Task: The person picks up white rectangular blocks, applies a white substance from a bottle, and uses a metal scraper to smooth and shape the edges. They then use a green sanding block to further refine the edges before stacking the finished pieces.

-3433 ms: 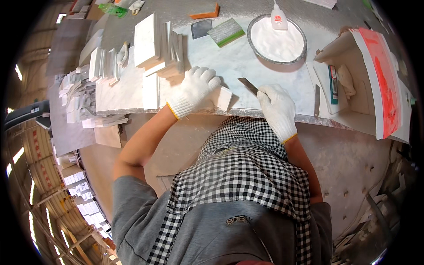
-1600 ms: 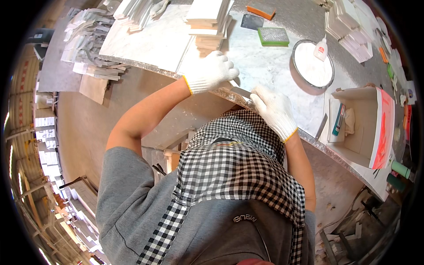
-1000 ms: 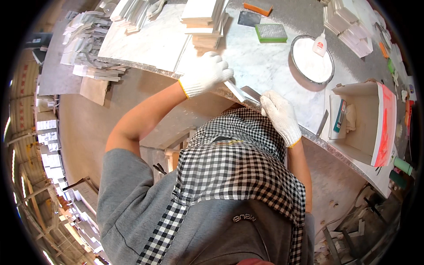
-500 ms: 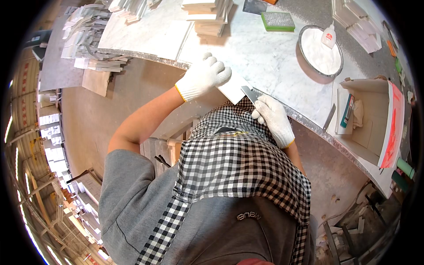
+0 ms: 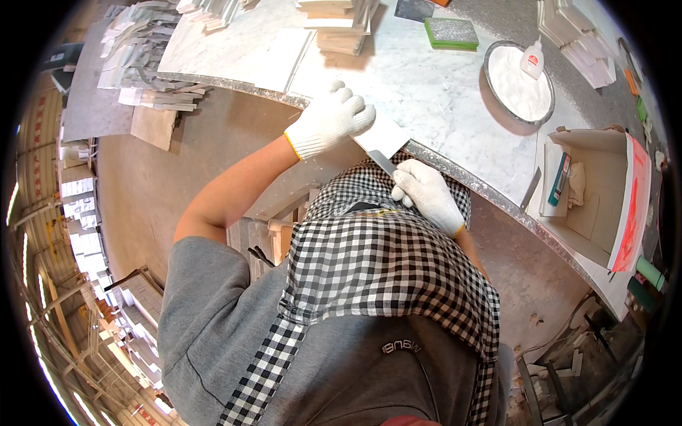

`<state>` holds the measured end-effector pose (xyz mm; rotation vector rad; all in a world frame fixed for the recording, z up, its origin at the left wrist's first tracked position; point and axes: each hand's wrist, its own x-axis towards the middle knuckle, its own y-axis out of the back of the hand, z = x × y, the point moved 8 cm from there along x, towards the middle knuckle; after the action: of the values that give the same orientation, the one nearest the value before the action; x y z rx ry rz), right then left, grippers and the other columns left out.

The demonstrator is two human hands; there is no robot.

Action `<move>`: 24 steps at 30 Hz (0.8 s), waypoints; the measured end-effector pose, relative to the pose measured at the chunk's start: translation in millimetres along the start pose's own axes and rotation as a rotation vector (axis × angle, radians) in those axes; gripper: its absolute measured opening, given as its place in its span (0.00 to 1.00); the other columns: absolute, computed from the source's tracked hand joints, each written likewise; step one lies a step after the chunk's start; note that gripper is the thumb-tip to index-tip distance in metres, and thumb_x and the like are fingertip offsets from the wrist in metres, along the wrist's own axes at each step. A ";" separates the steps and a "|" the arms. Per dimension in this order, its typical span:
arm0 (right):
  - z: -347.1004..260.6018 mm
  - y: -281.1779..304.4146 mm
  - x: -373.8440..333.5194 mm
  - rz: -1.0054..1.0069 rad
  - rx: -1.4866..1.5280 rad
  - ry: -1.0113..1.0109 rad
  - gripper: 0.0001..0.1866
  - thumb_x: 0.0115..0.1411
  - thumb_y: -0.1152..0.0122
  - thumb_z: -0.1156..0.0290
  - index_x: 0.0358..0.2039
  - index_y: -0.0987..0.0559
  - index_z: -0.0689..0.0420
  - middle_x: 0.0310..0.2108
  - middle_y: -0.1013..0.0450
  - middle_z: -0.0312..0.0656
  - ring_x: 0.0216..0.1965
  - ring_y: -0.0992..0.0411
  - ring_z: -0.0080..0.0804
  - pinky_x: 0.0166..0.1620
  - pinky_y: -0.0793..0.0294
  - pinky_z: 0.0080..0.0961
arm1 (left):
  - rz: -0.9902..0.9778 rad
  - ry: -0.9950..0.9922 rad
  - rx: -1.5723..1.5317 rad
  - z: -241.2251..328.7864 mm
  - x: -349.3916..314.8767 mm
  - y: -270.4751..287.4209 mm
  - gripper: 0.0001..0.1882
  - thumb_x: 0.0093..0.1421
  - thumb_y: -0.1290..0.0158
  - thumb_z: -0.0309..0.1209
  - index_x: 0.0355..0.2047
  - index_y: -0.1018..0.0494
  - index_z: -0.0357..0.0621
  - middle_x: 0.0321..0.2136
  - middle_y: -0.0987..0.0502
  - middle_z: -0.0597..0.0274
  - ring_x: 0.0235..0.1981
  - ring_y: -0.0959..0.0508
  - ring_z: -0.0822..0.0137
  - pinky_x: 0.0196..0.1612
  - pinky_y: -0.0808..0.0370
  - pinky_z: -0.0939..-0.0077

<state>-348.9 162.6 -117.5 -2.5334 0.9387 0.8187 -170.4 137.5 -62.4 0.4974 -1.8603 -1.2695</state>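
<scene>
A white rectangular slab [image 5: 388, 133] sticks out past the front edge of the worktable. My gloved left hand [image 5: 330, 121] is closed over its left side, fingers curled on top, and hides part of it. In my gloved right hand [image 5: 428, 195] is a flat grey metal scraper blade [image 5: 381, 162], gripped between thumb and fingers; its handle end is hidden by the glove. The blade's tip lies against the slab's near edge, slanting up to the left.
A bowl of white powder [image 5: 513, 89] with a small glue bottle [image 5: 531, 60] stands on the marble-look worktable [image 5: 455, 106]. Beyond are a green-edged sponge pad [image 5: 452, 34] and stacked white slabs [image 5: 337, 28]. An open cardboard box [image 5: 597, 192] is at right.
My right hand and the scraper blade have moved left along the slab's near edge. My left hand has barely moved and keeps its hold.
</scene>
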 end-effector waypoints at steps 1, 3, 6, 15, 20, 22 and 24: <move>-7.5 -3.8 -3.0 -0.014 -0.041 -0.018 0.14 0.69 0.48 0.65 0.44 0.21 0.62 0.27 0.24 0.34 0.27 0.32 0.18 0.34 0.29 0.20 | -0.007 0.001 0.004 0.0 -0.4 -1.0 0.13 0.44 0.39 0.30 0.32 0.28 0.54 0.22 0.34 0.71 0.24 0.28 0.67 0.36 0.26 0.68; -11.7 -6.4 -4.9 -0.033 -0.071 -0.015 0.14 0.69 0.48 0.65 0.43 0.21 0.62 0.27 0.24 0.34 0.27 0.32 0.18 0.34 0.29 0.20 | -0.039 0.006 0.000 -0.3 -0.9 -2.7 0.14 0.44 0.39 0.30 0.32 0.28 0.53 0.23 0.33 0.71 0.25 0.28 0.67 0.37 0.26 0.67; -8.9 -1.3 -4.0 -0.012 -0.011 0.028 0.14 0.70 0.49 0.65 0.43 0.20 0.62 0.27 0.24 0.34 0.27 0.33 0.18 0.33 0.31 0.19 | -0.104 0.024 -0.033 -1.0 0.8 -2.4 0.15 0.45 0.40 0.31 0.34 0.29 0.52 0.27 0.31 0.69 0.30 0.26 0.66 0.39 0.26 0.66; 5.4 22.2 -8.3 0.202 0.207 0.097 0.16 0.74 0.51 0.60 0.41 0.23 0.60 0.26 0.27 0.31 0.25 0.37 0.15 0.29 0.36 0.14 | -0.324 0.105 -0.239 5.6 13.8 -13.5 0.20 0.50 0.41 0.28 0.44 0.30 0.44 0.40 0.26 0.56 0.43 0.24 0.55 0.47 0.28 0.59; 13.6 32.2 -9.1 0.302 0.268 0.129 0.14 0.74 0.51 0.61 0.42 0.24 0.59 0.27 0.27 0.31 0.26 0.37 0.14 0.30 0.36 0.14 | -0.414 0.243 -0.272 5.9 17.4 -16.6 0.36 0.46 0.35 0.33 0.58 0.32 0.43 0.44 0.26 0.54 0.47 0.25 0.52 0.53 0.31 0.55; 14.4 38.3 -9.2 0.343 0.271 0.146 0.14 0.74 0.51 0.62 0.42 0.24 0.59 0.28 0.27 0.31 0.26 0.36 0.14 0.30 0.36 0.14 | -0.401 0.338 -0.304 6.5 17.5 -12.0 0.42 0.41 0.33 0.35 0.59 0.32 0.43 0.45 0.26 0.53 0.49 0.26 0.51 0.55 0.32 0.53; 13.2 42.4 -9.0 0.351 0.294 0.181 0.15 0.74 0.50 0.62 0.45 0.23 0.61 0.29 0.25 0.34 0.27 0.34 0.16 0.31 0.34 0.15 | -0.357 0.400 -0.324 7.4 17.6 -8.6 0.48 0.33 0.31 0.38 0.59 0.32 0.44 0.47 0.27 0.51 0.52 0.28 0.48 0.57 0.34 0.52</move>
<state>-388.3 142.1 -126.4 -2.2457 1.4744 0.4968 -187.7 125.9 -64.3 0.8591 -1.2395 -1.5377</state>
